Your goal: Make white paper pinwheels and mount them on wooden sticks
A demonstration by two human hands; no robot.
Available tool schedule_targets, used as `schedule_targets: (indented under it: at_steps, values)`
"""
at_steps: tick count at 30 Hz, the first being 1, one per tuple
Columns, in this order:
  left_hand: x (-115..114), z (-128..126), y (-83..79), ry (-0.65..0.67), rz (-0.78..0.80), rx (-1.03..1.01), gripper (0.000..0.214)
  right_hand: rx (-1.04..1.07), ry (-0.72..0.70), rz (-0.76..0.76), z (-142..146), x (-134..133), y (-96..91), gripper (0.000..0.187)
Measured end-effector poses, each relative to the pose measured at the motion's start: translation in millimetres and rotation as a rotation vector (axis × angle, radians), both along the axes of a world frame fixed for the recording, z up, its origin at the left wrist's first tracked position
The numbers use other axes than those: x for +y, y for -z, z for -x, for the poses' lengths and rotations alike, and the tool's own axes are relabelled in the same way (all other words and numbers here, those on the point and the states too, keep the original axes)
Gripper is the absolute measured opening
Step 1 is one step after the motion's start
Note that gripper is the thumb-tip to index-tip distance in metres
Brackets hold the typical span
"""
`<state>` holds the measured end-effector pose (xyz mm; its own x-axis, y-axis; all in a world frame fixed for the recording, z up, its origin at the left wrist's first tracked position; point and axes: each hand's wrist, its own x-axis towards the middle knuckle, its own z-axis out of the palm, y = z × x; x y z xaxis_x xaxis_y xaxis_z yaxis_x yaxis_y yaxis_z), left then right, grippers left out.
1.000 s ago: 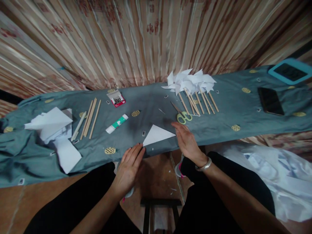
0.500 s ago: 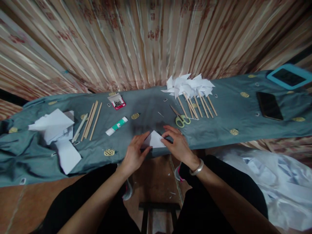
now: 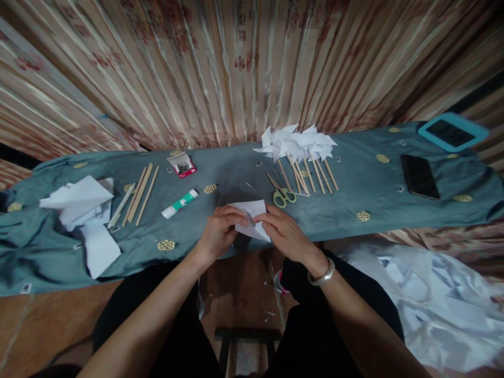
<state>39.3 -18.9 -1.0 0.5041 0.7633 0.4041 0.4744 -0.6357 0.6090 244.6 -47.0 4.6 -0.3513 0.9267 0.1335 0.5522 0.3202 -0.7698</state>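
Pinching the angular white paper sheet with left hand and right hand, I judge it light, crease-prone, best held by edges.

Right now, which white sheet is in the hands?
The creased sheet, between left hand and right hand; the piled sheets lie untouched, left of the bare wooden sticks.

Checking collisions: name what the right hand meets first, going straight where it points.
The right hand would first meet the white paper it touches, then probably the left hand; depth is unclear.
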Motion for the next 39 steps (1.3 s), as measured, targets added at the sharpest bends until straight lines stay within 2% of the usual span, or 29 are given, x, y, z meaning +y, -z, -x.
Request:
schedule_targets:
  at_steps: [4, 9, 13, 18, 24, 29, 34, 39]
  values:
    - [10, -4, 7.0, 0.052, -0.005, -0.047, 0.036, 0.005, -0.012, 0.084, -15, 7, 2.8, 0.040]
    - [16, 1, 17.5, 0.062, -0.130, 0.203, 0.026, -0.048, 0.015, 0.113, -21, 6, 14.5, 0.044]
    - [6, 6, 23.5, 0.073, -0.174, 0.364, 0.022, -0.145, 0.026, -0.006, -17, -2, 22.7, 0.041]
    - [-4, 7, 25.9, 0.107, -0.230, 0.398, 0.018, -0.273, -0.005, -0.127, -16, -8, 22.9, 0.042]
    - [-14, 9, 24.2, 0.080, -0.154, 0.414, 0.014, -0.341, 0.027, -0.275, -17, -15, 25.2, 0.039]
    - [-20, 16, 23.3, 0.059, -0.087, 0.344, 0.015, -0.363, 0.004, -0.364, -14, -18, 23.1, 0.027]
    - [-28, 23, 20.2, 0.059, -0.016, 0.294, 0.018, -0.340, -0.091, -0.292, -13, -19, 24.4, 0.024]
    - [-36, 28, 19.1, 0.064, 0.024, 0.315, 0.021, -0.246, -0.113, -0.249, -10, -20, 29.6, 0.030]
